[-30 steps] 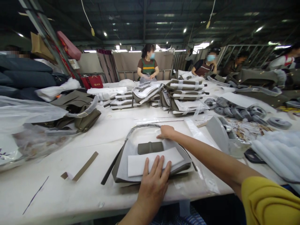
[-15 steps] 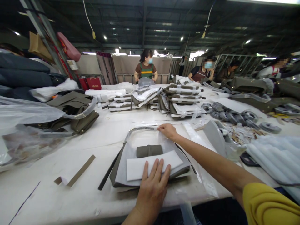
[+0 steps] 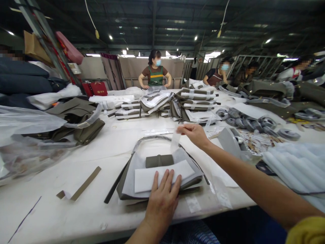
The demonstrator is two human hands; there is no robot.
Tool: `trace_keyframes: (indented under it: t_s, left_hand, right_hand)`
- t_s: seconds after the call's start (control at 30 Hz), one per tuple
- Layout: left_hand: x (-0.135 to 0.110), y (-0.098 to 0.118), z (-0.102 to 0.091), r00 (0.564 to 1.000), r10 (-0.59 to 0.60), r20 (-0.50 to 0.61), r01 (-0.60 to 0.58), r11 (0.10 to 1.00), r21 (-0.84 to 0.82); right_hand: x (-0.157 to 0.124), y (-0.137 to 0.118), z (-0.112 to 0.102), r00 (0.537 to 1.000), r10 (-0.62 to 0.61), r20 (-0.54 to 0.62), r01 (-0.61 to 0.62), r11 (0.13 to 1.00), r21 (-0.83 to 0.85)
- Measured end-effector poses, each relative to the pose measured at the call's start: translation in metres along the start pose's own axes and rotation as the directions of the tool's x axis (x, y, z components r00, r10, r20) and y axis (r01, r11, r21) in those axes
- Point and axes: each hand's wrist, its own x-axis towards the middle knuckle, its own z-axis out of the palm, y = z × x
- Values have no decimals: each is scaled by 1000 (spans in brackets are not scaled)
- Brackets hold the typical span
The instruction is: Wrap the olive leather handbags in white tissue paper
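Olive handbag (image 3: 127, 195) lies flat on white table (image 3: 83, 213), by its near edge. Left hand (image 3: 162, 200) rests palm-down on white foam sheet (image 3: 144, 181) atop the handbag, fingers slightly spread, gripping nothing; it hides part of foam and bag. Right hand (image 3: 194, 134) pinches translucent strip (image 3: 175, 141) between thumb and finger; strip hangs by the handbag's far right side, whether it touches can't tell.

Around the handbag: loose olive strip (image 3: 86, 183) to its left; olive bags (image 3: 76, 115) and clear plastic sheeting (image 3: 27, 118) farther left. Beyond it, pile of wrapped bags (image 3: 198, 95), then co-worker (image 3: 155, 76), hands at the table edge. Right of it, grey dispenser (image 3: 230, 142); past that, grey coils (image 3: 254, 123), small-parts heap (image 3: 265, 139) and white padding stack (image 3: 291, 162). In the way: right forearm (image 3: 243, 174) slants across the space right of the handbag.
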Motion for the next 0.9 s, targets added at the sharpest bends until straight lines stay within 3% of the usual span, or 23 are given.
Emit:
trace_keyframes:
  t_s: [0.17, 0.27, 0.4, 0.5, 0.63, 0.73, 0.9]
  left_hand:
    - [1, -1, -1, 1000, 15, 15, -14, 999, -31]
    - [1, -1, -3, 1000, 5, 15, -4, 998, -61]
    - [3, 1, -6, 999, -48, -12, 46, 994, -102]
    - [6, 5, -9, 997, -81, 3, 81, 994, -75]
    - [7, 8, -12, 999, -32, 16, 32, 999, 8]
    - [8, 8, -14, 999, -6, 49, 5, 1000, 12]
    - [7, 9, -16, 996, -1, 86, 2, 1000, -19]
  right_hand:
    - [-99, -15, -16, 973, -172, 152, 182, 982, -57]
    - [-141, -7, -11, 905, -351, 240, 379, 922, -81]
    - [-164, 9, -4, 784, -571, 241, 614, 771, -169]
    - [-168, 16, -2, 737, -635, 231, 676, 695, -247]
    - [-174, 17, -5, 674, -707, 214, 736, 620, -271]
    - [-187, 17, -13, 677, -712, 183, 735, 642, -219]
    - [-222, 24, -21, 764, -588, 267, 644, 719, -260]
